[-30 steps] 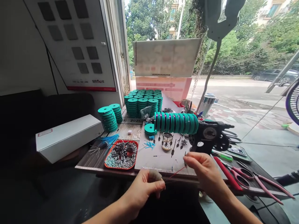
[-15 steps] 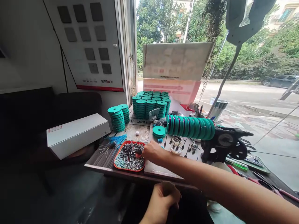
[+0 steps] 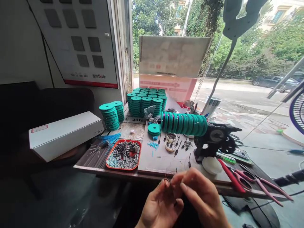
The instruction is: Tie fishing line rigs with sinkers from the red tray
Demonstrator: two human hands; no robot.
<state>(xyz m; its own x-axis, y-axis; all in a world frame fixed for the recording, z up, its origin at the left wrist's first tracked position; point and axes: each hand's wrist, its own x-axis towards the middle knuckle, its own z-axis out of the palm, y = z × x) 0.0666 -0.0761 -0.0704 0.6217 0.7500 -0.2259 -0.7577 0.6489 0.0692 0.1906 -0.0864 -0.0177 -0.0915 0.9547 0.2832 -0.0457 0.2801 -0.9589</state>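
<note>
My left hand [image 3: 160, 202] is low in front of the table edge, palm turned up. A thin reddish line [image 3: 166, 181] loops at its thumb and fingertip, which close on it. My right hand [image 3: 199, 193] meets it from the right with fingertips pinched together; whatever they hold is too small to make out. Just beyond the hands, a fine line with tiny pieces crosses the pale board [image 3: 152, 164]. To the left stands a red-rimmed tray [image 3: 108, 165] holding dark cylinders, small silver parts and blue-green tubes.
Green foam spools [image 3: 146, 104] stand stacked at the back, others sit on the black winder [image 3: 216, 136]. Small cups [image 3: 170, 145] hold tiny parts. Pink-handled scissors [image 3: 244, 182] lie on the right. A white box [image 3: 66, 133] is left; blue strands [image 3: 110, 139] lie near the tray.
My right hand has left the tray and come back to my left hand, near the table's front edge. My left hand has turned palm up. The view has shifted rightward.
</note>
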